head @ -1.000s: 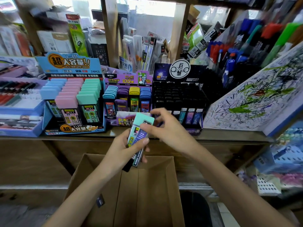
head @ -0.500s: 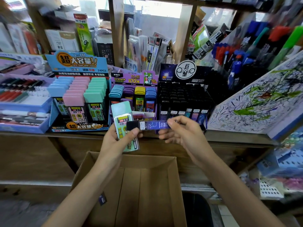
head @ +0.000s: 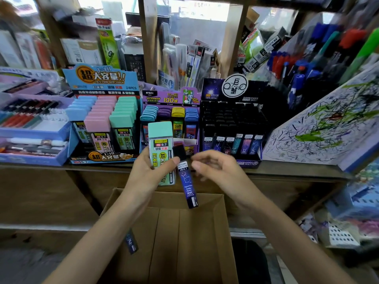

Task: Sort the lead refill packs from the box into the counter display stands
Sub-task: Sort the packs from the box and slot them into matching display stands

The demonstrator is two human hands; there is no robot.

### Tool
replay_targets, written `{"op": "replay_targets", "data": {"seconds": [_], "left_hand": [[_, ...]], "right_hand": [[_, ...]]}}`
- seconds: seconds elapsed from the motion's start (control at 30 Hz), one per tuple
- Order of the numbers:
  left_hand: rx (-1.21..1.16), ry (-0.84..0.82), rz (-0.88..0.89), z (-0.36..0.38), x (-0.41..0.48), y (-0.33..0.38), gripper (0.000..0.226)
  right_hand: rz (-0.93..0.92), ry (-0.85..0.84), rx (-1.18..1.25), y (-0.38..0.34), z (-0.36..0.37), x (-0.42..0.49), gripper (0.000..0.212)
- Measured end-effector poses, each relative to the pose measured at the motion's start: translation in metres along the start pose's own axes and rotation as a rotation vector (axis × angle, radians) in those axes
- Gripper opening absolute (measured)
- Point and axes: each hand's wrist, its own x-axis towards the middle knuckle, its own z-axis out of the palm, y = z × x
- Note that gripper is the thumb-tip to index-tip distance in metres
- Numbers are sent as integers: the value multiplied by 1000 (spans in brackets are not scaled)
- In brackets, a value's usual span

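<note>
L hand (head: 147,173) grips mint-capped pack (head: 162,152) upright, thumb across label; slim dark-blue pack (head: 187,181) w/ black cap hangs tilted at thumb tip, over cardboard box (head: 205,222). R hand (head: 217,171) just beside it, loosely curled, empty; contact unclear.

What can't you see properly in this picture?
Head view only:
1. The brown cardboard box's bottom: cut off by the lower edge, covered by arms.
2. Whether the right hand touches the slim dark-blue lead refill pack: its fingers are blurred.
3. Small print on the mint-capped clear lead refill pack in the left hand: too small.
4. Back rows of the black cardboard display stand: too dark.
</note>
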Motion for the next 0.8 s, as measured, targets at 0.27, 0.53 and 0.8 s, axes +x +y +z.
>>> {"op": "replay_targets", "data": {"seconds": [0.27, 0.53, 0.8], "left_hand": [[73, -135, -1, 16, -3, -3, 46], [85, -105, -65, 14, -5, -15, 37], [141, -82, -73, 14, -6, -18, 37]], "right_hand": [[-128, 57, -93, -14, -24, 1, 15], [-224, 411, -243, -20, -127, 17, 22], [-117, 344, -282, 12, -125, 38, 28]]}}
